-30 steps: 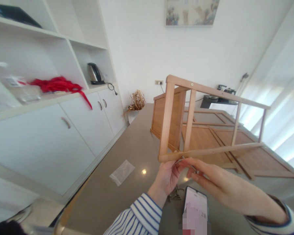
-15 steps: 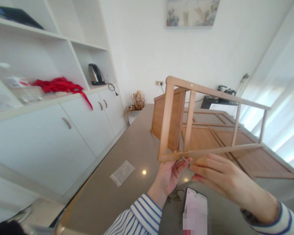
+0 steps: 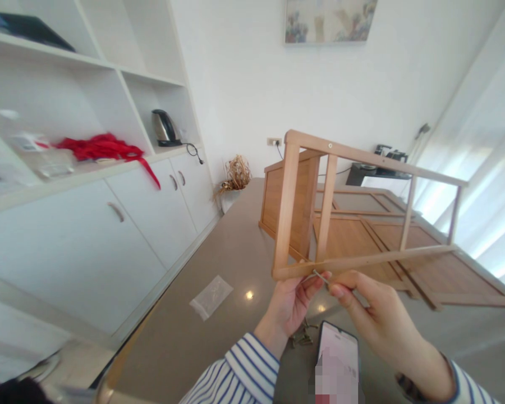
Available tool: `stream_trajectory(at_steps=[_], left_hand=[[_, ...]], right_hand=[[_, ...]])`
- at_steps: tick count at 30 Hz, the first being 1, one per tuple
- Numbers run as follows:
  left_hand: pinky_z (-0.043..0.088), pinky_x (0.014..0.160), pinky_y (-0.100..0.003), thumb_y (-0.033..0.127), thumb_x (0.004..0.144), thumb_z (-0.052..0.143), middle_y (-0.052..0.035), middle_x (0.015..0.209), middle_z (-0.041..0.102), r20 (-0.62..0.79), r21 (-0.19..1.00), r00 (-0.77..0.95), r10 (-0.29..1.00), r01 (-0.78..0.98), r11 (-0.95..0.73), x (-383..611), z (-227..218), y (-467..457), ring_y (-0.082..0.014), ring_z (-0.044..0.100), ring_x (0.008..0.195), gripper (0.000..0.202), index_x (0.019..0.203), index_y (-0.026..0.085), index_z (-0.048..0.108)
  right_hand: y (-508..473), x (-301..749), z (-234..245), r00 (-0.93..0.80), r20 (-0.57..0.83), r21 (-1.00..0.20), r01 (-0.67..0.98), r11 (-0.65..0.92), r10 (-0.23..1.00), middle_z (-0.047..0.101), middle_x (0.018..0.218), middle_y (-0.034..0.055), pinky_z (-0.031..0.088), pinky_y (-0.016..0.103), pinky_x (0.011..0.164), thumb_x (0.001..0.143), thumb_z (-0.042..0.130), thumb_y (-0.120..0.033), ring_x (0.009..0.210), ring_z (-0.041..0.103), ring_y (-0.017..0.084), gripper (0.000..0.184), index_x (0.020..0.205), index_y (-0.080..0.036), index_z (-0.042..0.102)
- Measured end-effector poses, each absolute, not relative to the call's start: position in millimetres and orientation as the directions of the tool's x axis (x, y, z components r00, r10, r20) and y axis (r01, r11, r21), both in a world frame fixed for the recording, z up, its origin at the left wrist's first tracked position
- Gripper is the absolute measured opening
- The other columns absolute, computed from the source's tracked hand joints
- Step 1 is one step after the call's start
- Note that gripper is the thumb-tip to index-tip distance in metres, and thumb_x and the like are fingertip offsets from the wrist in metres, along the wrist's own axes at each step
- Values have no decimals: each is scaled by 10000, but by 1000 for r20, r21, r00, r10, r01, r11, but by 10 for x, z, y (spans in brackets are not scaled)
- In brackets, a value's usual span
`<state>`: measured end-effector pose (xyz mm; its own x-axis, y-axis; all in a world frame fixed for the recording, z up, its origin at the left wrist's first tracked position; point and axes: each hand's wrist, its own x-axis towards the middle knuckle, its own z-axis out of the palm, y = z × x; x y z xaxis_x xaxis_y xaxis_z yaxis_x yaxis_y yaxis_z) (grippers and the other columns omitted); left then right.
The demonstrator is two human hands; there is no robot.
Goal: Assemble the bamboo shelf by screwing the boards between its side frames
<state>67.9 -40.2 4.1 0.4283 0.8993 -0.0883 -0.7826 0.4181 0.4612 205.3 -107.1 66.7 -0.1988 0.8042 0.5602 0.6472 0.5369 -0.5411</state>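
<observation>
A light wooden frame (image 3: 294, 207) with slats stands tilted on the brown table (image 3: 219, 264). My left hand (image 3: 290, 303) grips its lower rail near the corner from below. My right hand (image 3: 370, 311) pinches a small metal key (image 3: 320, 276) whose tip sits at the underside of that rail, beside my left fingers. Both sleeves are blue-and-white striped.
Flat wooden panels (image 3: 404, 252) lie behind the frame. A phone (image 3: 339, 359) and small screws (image 3: 301, 336) lie near my wrists, a clear plastic bag (image 3: 210, 296) to the left. White cupboards (image 3: 109, 235) with a kettle (image 3: 163, 128) and red cloth (image 3: 96, 147) line the left.
My right hand has drawn back and turned, its fingers going from stretched along the rail to a pinch on the key. The frame and left hand have barely moved.
</observation>
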Motion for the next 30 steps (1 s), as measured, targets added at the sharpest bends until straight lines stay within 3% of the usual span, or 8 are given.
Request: stream_trajectory(at_steps=[4, 7, 10, 12, 17, 24, 27, 30], left_hand=[[577, 717, -231, 181, 799, 668, -114, 886, 733, -74, 455, 424, 903, -791, 409, 676, 29, -399, -195, 712, 787, 173, 930, 69, 683], [576, 720, -233, 182, 806, 662, -116, 901, 732, -73, 456, 431, 899, -787, 415, 675, 19, -393, -196, 712, 792, 186, 956, 72, 678], [578, 710, -231, 181, 813, 655, -122, 903, 731, -76, 449, 436, 897, -788, 421, 677, 18, -388, -200, 713, 789, 179, 951, 70, 676], [579, 701, -229, 173, 810, 656, -123, 894, 732, -76, 442, 437, 896, -791, 423, 678, 22, -389, -204, 714, 782, 160, 932, 70, 675], [582, 707, -234, 144, 800, 656, -129, 890, 731, -91, 439, 433, 897, -790, 427, 679, 28, -396, -209, 715, 780, 135, 910, 67, 672], [587, 684, -224, 131, 807, 641, -132, 869, 731, -111, 425, 430, 896, -794, 433, 673, 38, -397, -215, 717, 768, 94, 863, 58, 665], [588, 660, -215, 111, 800, 642, -131, 860, 731, -119, 420, 434, 893, -793, 441, 669, 42, -400, -222, 718, 766, 69, 843, 58, 655], [588, 654, -210, 107, 796, 645, -133, 868, 731, -122, 422, 435, 892, -791, 443, 668, 43, -402, -222, 718, 771, 73, 852, 60, 650]], right_hand=[[-1085, 2011, 601, -19, 431, -761, 529, 375, 902, 637, 676, 0, 466, 196, 554, 913, 518, -338, 614, 591, 108, 195, 805, -201, 606], [-1078, 1961, 582, 87, 333, -899, 328, 289, 939, 647, 660, 12, 481, 205, 533, 900, 526, -388, 583, 599, 112, 237, 807, -185, 605], [-1074, 1932, 564, 136, 280, -950, 180, 254, 950, 671, 677, 19, 486, 212, 498, 886, 544, -403, 533, 595, 111, 230, 881, -178, 594], [-1077, 1944, 543, 169, 317, -934, 227, 276, 933, 676, 679, 16, 489, 207, 492, 878, 560, -393, 537, 603, 112, 215, 898, -183, 599], [-1106, 2057, 514, 43, 556, -689, 582, 432, 830, 700, 768, -4, 514, 191, 588, 861, 607, -302, 659, 644, 113, 102, 920, -229, 646], [-1120, 2236, 617, -304, 614, -376, 698, 609, 728, 693, 1022, 39, 531, 215, 750, 907, 537, -196, 901, 654, 136, 227, 1129, -221, 583], [-1117, 2318, 724, -479, 619, -125, 723, 680, 623, 664, 1071, 82, 519, 288, 815, 903, 529, -159, 959, 626, 171, 266, 1166, -178, 570], [-1135, 2342, 882, -624, 557, 176, 734, 656, 549, 644, 1094, 124, 506, 382, 811, 896, 513, -129, 983, 604, 232, 277, 1159, -155, 595]])
